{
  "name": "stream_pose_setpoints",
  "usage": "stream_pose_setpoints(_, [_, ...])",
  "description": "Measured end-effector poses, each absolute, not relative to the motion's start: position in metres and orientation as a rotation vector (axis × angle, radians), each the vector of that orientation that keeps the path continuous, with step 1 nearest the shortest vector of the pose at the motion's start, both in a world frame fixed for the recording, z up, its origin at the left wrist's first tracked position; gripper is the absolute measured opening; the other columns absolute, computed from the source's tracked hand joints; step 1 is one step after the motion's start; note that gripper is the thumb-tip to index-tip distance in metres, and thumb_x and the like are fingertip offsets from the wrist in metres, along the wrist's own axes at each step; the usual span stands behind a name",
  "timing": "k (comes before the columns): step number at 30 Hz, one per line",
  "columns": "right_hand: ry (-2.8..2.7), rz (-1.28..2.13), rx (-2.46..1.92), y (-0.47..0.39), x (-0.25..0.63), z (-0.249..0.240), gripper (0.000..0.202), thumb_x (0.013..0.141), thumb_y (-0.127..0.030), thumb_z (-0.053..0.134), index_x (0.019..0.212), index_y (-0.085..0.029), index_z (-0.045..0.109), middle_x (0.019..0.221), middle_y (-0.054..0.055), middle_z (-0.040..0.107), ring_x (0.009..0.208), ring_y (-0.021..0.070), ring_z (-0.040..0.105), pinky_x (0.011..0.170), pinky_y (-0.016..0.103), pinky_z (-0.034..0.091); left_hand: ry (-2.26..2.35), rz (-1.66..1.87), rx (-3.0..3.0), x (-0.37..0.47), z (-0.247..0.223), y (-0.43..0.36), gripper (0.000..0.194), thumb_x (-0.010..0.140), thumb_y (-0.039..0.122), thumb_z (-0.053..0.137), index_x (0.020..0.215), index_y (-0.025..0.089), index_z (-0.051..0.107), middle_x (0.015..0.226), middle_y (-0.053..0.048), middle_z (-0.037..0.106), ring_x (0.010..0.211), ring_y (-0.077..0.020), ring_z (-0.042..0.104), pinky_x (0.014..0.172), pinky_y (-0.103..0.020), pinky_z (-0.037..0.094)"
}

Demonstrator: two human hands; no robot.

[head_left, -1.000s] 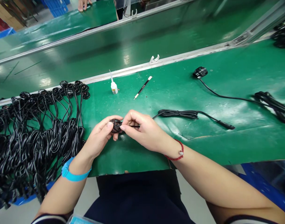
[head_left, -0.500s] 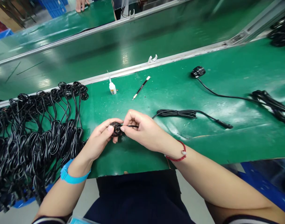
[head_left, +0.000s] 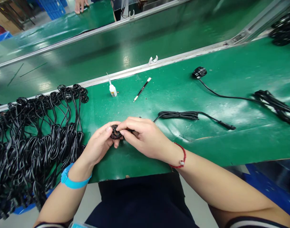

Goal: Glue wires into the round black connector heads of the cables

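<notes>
At your far left, a heap of black cables (head_left: pixel 40 148) lies across the green bench (head_left: pixel 126 164), their round ends grouped near the pale rail (head_left: pixel 92 81). Beyond the rail, toward the top, another person's hand (head_left: pixel 80 5) rests on a green surface.

Your left hand (head_left: pixel 98 142), with a blue band (head_left: pixel 75 181) at the wrist, has its thumb and fingers closed around the left side of a small round black part (head_left: pixel 116 132). That part is just above the near edge of the bench, between your two hands. Behind it a white bottle (head_left: pixel 113 91) stands close to the rail, its thin nozzle pointing up.

Your right hand (head_left: pixel 148 137) wears a red bracelet (head_left: pixel 181 162); its thumb and forefinger are brought together at the part's right side — whether they pinch anything there, you cannot tell from this view. Past that hand a black-and-white pen-like tool (head_left: pixel 142 90) lies at a slant.

Further right lies a bundled black cable (head_left: pixel 179 115), its plug end (head_left: pixel 227 125) pointing right. Beyond it sits a black round housing (head_left: pixel 199 72), its lead running to a loose coil (head_left: pixel 275 106); more black parts (head_left: pixel 284 30) are at the upper right corner.
</notes>
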State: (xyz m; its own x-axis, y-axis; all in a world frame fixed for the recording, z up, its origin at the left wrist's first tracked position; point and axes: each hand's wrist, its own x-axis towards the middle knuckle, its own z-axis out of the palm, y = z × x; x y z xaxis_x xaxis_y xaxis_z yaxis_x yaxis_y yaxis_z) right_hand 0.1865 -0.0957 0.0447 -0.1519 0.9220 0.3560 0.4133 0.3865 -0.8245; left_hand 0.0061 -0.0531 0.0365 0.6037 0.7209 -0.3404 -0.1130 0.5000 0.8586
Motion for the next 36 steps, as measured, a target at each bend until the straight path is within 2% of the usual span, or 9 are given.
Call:
stream_pose_setpoints(6, [-2.013, 0.331, -1.316, -0.100, 0.186, 0.046, 0.021, 0.090, -0.014, 0.049, 0.083, -0.017, 0.068, 0.069, -0.001, 0.057, 0.059, 0.0107, 0.047, 0.053, 0.025, 0.028, 0.837, 0.529, 0.914, 0.007, 0.033, -0.054, 0.039, 0.084, 0.045, 0.067, 0.107, 0.014, 0.067, 0.072, -0.001, 0.059, 0.056, -0.0078, 0.053, 0.051, -0.017, 0.043])
stream_pose_setpoints(8, [-2.040, 0.275, -1.315, -0.099, 0.187, 0.046, 0.022, 0.090, -0.014, 0.048, 0.081, -0.017, 0.068, 0.068, 0.000, 0.057, 0.059, 0.0111, 0.046, 0.054, 0.026, 0.028, 0.826, 0.525, 0.914, 0.008, 0.033, -0.055, 0.038, 0.086, 0.044, 0.065, 0.108, 0.014, 0.067, 0.073, -0.002, 0.060, 0.057, -0.0080, 0.053, 0.052, -0.018, 0.044])
stream_pose_setpoints(12, [-2.020, 0.361, -1.298, -0.096, 0.189, 0.044, 0.026, 0.091, -0.013, 0.044, 0.087, -0.016, 0.069, 0.072, 0.001, 0.058, 0.064, 0.0116, 0.050, 0.060, 0.024, 0.035, 0.769, 0.552, 0.908, 0.011, 0.037, -0.057, 0.039, 0.090, 0.043, 0.059, 0.117, 0.015, 0.062, 0.079, -0.003, 0.060, 0.064, -0.0096, 0.056, 0.059, -0.021, 0.048])
stream_pose_setpoints(16, [-2.015, 0.421, -1.305, -0.094, 0.194, 0.043, 0.029, 0.092, -0.013, 0.041, 0.093, -0.016, 0.070, 0.076, 0.003, 0.060, 0.068, 0.0132, 0.054, 0.062, 0.024, 0.038, 0.756, 0.508, 0.998, 0.010, 0.039, -0.058, 0.046, 0.085, 0.037, 0.068, 0.125, 0.018, 0.055, 0.087, -0.003, 0.062, 0.073, -0.0112, 0.059, 0.068, -0.022, 0.050])
stream_pose_setpoints(18, [-2.038, 0.459, -1.292, -0.094, 0.197, 0.044, 0.029, 0.092, -0.013, 0.040, 0.096, -0.017, 0.069, 0.078, 0.003, 0.062, 0.068, 0.0134, 0.055, 0.061, 0.024, 0.039, 0.785, 0.492, 1.086, 0.010, 0.038, -0.058, 0.047, 0.084, 0.032, 0.070, 0.126, 0.019, 0.053, 0.084, -0.001, 0.062, 0.071, -0.0106, 0.059, 0.069, -0.022, 0.050])
stream_pose_setpoints(22, [-2.025, 0.568, -1.283, -0.092, 0.202, 0.046, 0.023, 0.094, -0.013, 0.041, 0.104, -0.017, 0.062, 0.087, 0.003, 0.068, 0.074, 0.0132, 0.062, 0.065, 0.023, 0.042, 0.835, 0.544, 1.232, 0.010, 0.038, -0.058, 0.043, 0.089, 0.032, 0.064, 0.127, 0.017, 0.051, 0.082, -0.001, 0.063, 0.071, -0.0116, 0.060, 0.070, -0.024, 0.052])
stream_pose_setpoints(27, [-1.910, 0.645, -1.306, -0.088, 0.203, 0.045, 0.010, 0.094, -0.014, 0.049, 0.093, -0.018, 0.058, 0.078, -0.002, 0.069, 0.064, 0.0103, 0.061, 0.059, 0.021, 0.040, 0.853, 0.626, 1.275, 0.012, 0.040, -0.058, 0.041, 0.085, 0.030, 0.067, 0.122, 0.019, 0.053, 0.104, -0.005, 0.064, 0.081, -0.0134, 0.064, 0.076, -0.025, 0.055])
stream_pose_setpoints(32, [-1.952, 0.493, -1.285, -0.087, 0.200, 0.040, 0.017, 0.095, -0.017, 0.048, 0.087, -0.019, 0.063, 0.080, 0.000, 0.068, 0.070, 0.0113, 0.060, 0.064, 0.022, 0.042, 0.889, 0.719, 1.222, 0.013, 0.042, -0.058, 0.038, 0.081, 0.029, 0.071, 0.112, 0.018, 0.051, 0.092, -0.003, 0.064, 0.074, -0.0137, 0.066, 0.071, -0.026, 0.056])
stream_pose_setpoints(36, [-1.986, 0.386, -1.274, -0.086, 0.199, 0.037, 0.017, 0.095, -0.018, 0.047, 0.087, -0.017, 0.063, 0.081, 0.002, 0.069, 0.070, 0.0126, 0.060, 0.065, 0.023, 0.042, 0.932, 0.711, 1.248, 0.012, 0.039, -0.058, 0.038, 0.081, 0.030, 0.071, 0.112, 0.017, 0.053, 0.102, -0.008, 0.066, 0.075, -0.0143, 0.067, 0.072, -0.027, 0.056])
